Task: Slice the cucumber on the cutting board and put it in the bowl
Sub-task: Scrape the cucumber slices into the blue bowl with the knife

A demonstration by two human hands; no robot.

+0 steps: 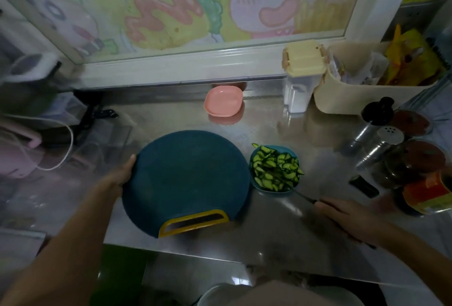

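A round dark blue cutting board with a yellow handle slot lies on the steel counter, with nothing on it. My left hand grips its left edge. To the board's right stands a small blue bowl heaped with cucumber slices. My right hand holds a knife by its handle. The thin blade reaches up-left to the bowl's near rim and touches the slices.
A pink dish sits at the back near the window sill. Shakers, jars and an orange-labelled container crowd the right side. A cream basket and a lidded box stand back right. Appliances and a cord lie left.
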